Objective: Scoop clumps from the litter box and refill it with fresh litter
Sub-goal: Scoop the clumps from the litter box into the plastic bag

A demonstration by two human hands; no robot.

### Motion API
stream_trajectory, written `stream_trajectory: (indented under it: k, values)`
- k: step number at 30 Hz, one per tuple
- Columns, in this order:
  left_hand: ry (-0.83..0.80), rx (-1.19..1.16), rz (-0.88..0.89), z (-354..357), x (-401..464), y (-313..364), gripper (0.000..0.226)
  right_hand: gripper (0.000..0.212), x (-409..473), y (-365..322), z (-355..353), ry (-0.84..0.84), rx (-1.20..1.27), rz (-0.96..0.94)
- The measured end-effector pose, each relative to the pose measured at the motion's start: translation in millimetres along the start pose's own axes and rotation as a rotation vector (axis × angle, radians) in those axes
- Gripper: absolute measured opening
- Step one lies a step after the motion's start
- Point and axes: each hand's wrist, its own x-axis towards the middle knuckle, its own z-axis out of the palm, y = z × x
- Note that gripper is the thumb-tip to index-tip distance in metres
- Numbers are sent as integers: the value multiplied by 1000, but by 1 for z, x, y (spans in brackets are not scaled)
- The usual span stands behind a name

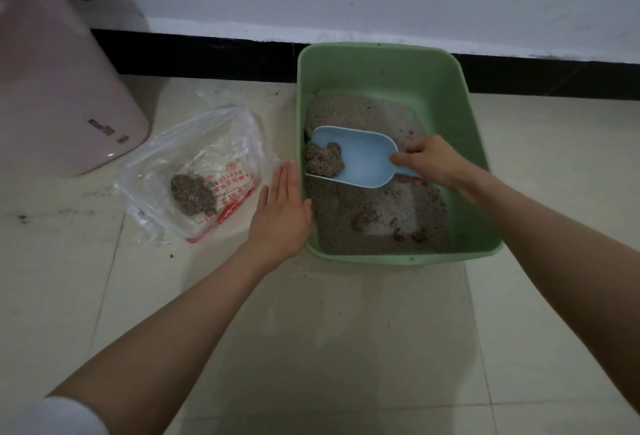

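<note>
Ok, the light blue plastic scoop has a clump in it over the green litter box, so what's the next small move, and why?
Probably lift the light blue plastic scoop left, over the rim of the green plastic litter box, and tip it into the clear plastic bag. The right hand grips the scoop, a brown clump sits in it, and the bag already holds one clump. The left hand lies flat against the box wall.

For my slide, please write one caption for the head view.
Right hand lifts a clump in the blue scoop from the green litter box.
</note>
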Motion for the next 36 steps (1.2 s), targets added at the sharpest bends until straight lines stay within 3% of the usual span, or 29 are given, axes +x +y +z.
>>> stream_trajectory:
  k: [5,11,19,23,26,29,36]
  values:
    - [56,116,55,1,0,-1,63,36,-6,15,10,-60,94,26]
    - [15,190,77,-4,1,-6,63,40,-22,17,10,-9,217,25]
    - [-14,230,185,-10,-12,-32,67,23,-52,-19,-11,134,267,-48]
    - [42,235,84,-12,-37,-81,81,21,-65,-56,-1,83,307,-69]
    - [15,254,-40,-17,-54,-119,63,23,-67,-85,26,-10,327,-49]
    - [-33,370,-116,-19,-67,-146,60,27,-65,-114,59,-102,291,23]
    - [-61,385,-121,-24,-72,-164,60,26,-42,-162,119,-159,138,122]
